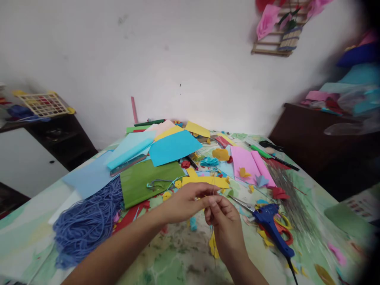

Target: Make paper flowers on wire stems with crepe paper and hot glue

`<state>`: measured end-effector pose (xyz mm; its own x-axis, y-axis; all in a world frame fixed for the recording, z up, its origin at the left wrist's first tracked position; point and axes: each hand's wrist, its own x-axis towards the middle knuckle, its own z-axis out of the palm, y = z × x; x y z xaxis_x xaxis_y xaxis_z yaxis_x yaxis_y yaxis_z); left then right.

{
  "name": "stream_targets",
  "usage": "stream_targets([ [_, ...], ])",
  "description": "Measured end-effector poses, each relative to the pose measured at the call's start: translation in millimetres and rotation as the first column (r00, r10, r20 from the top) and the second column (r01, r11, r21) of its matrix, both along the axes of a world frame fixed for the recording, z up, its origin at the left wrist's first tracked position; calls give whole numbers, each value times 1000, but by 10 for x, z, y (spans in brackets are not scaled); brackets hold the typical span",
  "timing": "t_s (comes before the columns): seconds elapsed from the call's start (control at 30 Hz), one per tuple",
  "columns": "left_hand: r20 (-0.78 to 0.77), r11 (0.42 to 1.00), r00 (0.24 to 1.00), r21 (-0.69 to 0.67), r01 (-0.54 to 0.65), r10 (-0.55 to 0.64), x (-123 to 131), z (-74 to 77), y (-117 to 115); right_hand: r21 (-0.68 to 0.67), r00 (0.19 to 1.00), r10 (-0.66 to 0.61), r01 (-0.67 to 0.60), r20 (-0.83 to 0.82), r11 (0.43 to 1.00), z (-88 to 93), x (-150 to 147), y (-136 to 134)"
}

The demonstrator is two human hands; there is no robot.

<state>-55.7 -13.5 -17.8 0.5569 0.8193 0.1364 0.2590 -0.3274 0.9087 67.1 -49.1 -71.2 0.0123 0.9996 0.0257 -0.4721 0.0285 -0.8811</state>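
While the forearms lean in over the table [166,263], the right hand [227,223] has its fingers curled, thumb and forefinger clamped on a thin wire [214,259] that runs up past the fingertips and down below the hand. Just beside it, the left hand [190,202] brings thumb and forefinger around the upper stretch; whether they press on it I cannot tell. Being so thin, the wire probably needs this close, two-handed fingertip hold to stay steady. Below the right hand is a yellow scrap [213,245]; whether it joins the wire is unclear.

To the left lies a heap of blue yarn [86,225], pushed aside, perhaps to spare the working spot. To the right, a glue gun [270,225] rests across scissors [287,235], likely kept within easy reach of that hand, with a bundle of wires [293,202] beyond them.

Farther in, a green sheet [148,180] and a pink sheet [242,160] flank small paper pieces, and a blue sheet [175,147] overlaps others towards the wall [178,51], loosely stacked, it seems, as stock. A ladder-like frame [271,51] with pink paper flowers hangs there, seemingly for display.
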Motion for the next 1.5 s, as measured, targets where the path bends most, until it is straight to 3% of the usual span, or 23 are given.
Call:
stream_targets([
  [0.1, 225, 974, 967, -215, -68, 117, 195, -85, -31, 16, 1000, -25, 24, 6, 1000, -32, 6, -27],
  [0.23, 426, 908, 863, -411, -82, 270, 270, -162, -37, 6, 1000, -14, 14, 5, 1000, -92, 18, -115],
  [0.37, 520, 833, 788, -553, 16, 330, 297, -194, -73, -44, 998, 25, -27, -57, 999, -124, -20, -189],
  [0.47, 531, 805, 772, -591, 43, 349, 306, -223, -78, -72, 993, 37, -45, -109, 996, -148, -66, -204],
  [0.7, 515, 845, 775, -533, -45, 366, 298, -306, -69, -79, 988, 6, -18, -152, 997, -283, -148, -261],
  [0.9, 367, 933, 888, -325, -155, 276, 250, -275, -119, -21, 991, -15, 12, -130, 1000, -381, -174, -313],
  [1.03, 294, 949, 916, -237, -205, 272, 207, -236, -143, 9, 990, -24, 26, -141, 1000, -388, -174, -343],
  [1.27, 324, 941, 896, -247, -231, 305, 202, -252, -153, 15, 977, -83, 88, -195, 996, -308, -195, -355],
  [1.4, 352, 924, 863, -255, -283, 362, 154, -217, -99, -8, 992, -26, 25, -121, 1000, -181, -168, -331],
  [1.5, 478, 920, 789, -260, -293, 386, 63, -123, -11, 16, 999, 54, -54, 2, 998, -41, -114, -304],
])
